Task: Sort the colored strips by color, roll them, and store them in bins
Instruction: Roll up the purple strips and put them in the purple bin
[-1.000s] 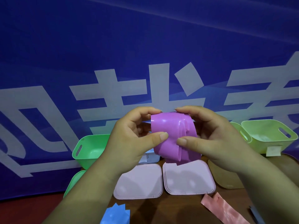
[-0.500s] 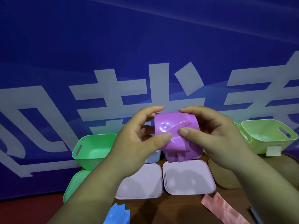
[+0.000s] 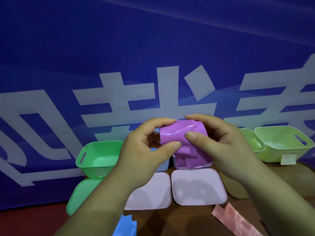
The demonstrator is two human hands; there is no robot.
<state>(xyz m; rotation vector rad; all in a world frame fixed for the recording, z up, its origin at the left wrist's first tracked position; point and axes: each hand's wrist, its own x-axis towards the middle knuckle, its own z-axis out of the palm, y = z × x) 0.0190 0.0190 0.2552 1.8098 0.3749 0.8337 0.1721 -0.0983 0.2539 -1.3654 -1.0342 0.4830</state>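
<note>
A roll of purple strips (image 3: 177, 136) is held up in the middle of the view, its loose ends hanging down over a pale purple bin (image 3: 177, 163). My left hand (image 3: 144, 150) pinches the roll's left side between thumb and fingers. My right hand (image 3: 219, 143) grips its right side, thumb on the front and fingers curled over the top. A pink strip (image 3: 237, 220) lies flat on the brown table at lower right. Blue strips (image 3: 125, 226) lie at the bottom edge.
A green bin (image 3: 97, 155) stands at the left with its green lid (image 3: 80, 195) in front. Two yellow-green bins (image 3: 283, 142) stand at the right. Two pale pink lids (image 3: 197, 186) and a tan lid (image 3: 230, 188) lie on the table. A blue banner hangs behind.
The purple roll has been wound tighter, with shorter ends hanging down. Both hands have shifted their grip slightly on it and stay at the same height.
</note>
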